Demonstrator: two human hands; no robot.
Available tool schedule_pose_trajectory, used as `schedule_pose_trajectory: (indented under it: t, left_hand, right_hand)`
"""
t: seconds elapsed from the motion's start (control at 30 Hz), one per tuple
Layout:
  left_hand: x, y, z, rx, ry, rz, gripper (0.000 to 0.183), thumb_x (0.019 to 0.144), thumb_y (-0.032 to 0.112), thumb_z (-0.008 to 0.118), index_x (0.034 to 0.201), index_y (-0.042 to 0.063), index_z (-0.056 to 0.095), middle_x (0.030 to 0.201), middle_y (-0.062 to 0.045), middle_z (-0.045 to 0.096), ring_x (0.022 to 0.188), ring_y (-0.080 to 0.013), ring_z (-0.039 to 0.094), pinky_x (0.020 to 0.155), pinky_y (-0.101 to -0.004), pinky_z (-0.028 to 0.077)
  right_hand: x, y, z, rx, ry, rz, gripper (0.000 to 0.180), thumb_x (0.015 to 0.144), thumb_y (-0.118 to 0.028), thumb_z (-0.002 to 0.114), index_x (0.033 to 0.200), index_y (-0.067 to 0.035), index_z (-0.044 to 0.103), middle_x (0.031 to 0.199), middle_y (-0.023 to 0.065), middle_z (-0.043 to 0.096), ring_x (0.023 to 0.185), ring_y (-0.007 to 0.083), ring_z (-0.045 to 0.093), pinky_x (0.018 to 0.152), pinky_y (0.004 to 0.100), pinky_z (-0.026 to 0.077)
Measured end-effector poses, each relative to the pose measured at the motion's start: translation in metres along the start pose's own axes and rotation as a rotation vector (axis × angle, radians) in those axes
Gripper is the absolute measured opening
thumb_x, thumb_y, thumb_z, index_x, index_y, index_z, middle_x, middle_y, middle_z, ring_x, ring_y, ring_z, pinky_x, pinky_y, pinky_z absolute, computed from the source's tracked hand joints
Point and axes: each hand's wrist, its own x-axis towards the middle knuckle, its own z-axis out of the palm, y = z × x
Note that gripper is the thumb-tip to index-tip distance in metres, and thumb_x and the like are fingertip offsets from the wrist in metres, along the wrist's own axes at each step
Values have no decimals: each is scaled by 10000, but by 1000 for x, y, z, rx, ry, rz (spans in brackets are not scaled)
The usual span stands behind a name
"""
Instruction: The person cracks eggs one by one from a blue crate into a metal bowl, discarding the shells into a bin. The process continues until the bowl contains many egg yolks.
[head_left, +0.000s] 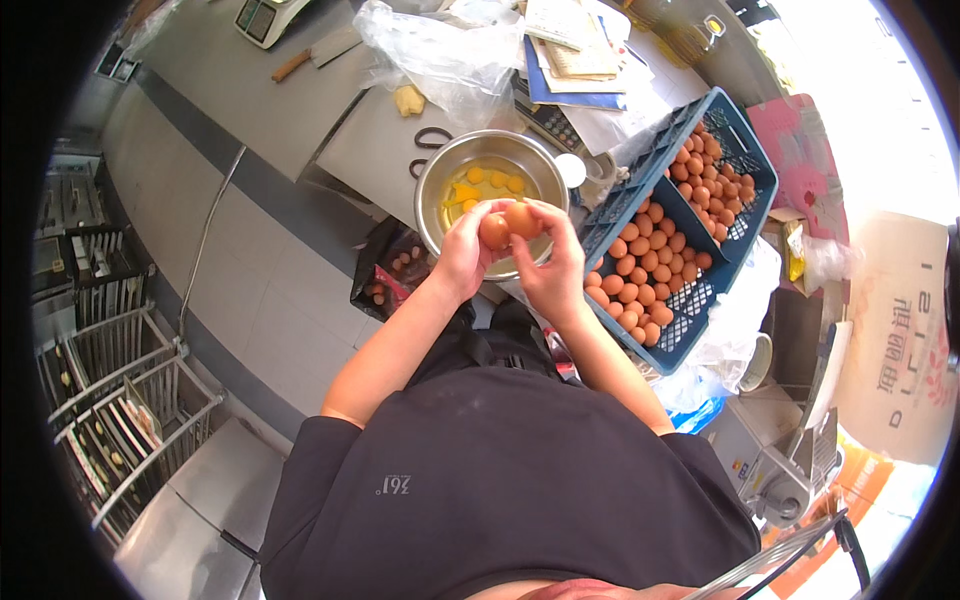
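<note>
Over the near side of a stainless steel bowl (491, 139), both hands hold brown eggs close together. My left hand (466, 251) is around one brown egg (495, 231). My right hand (553, 262) has its fingers on another brown egg (522, 219), beside the first. Whether either shell is cracked cannot be told. Inside the bowl lie several yellow egg yolks (498, 178) in clear egg white; one yolk looks spread out. A blue plastic crate (660, 161) with a divider, tilted at my right, holds many brown eggs in two compartments.
Black scissors handles (433, 137) lie beside the bowl. Beyond are a plastic bag (450, 60), a calculator (551, 120), papers (574, 56) and a cleaver (319, 56). A black bag-lined container (382, 270) with eggshells stands below left. Metal racks (142, 420) are far left.
</note>
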Motion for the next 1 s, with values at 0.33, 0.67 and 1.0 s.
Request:
schedule_pose_trajectory:
  t: [0.33, 0.67, 1.0]
  left_hand:
    - [-9, 27, -27, 1052, -147, 421, 495, 1002, 76, 776, 1487, 28, 689, 1314, -91, 738, 1104, -131, 721, 924, -298, 608]
    - [8, 20, -33, 913, -20, 126, 377, 1003, 104, 800, 1353, 36, 677, 1114, -84, 773, 883, -137, 753, 754, -292, 617]
    - [41, -3, -59, 868, 17, 103, 377, 982, 76, 814, 1331, 77, 670, 1017, -68, 766, 779, -108, 710, 651, -276, 589]
  right_hand:
    - [22, 52, -12, 659, -361, 703, 487, 1089, -227, 753, 1478, 49, 653, 1250, 111, 780, 1078, 142, 728, 924, 300, 584]
    - [28, 75, -1, 508, -484, 636, 501, 1008, -88, 765, 1467, 81, 653, 1255, 122, 774, 1038, 138, 729, 924, 302, 604]
    - [26, 106, 24, 452, -409, 723, 555, 920, -54, 705, 1460, 73, 673, 1229, 97, 782, 1005, 132, 718, 875, 277, 575]
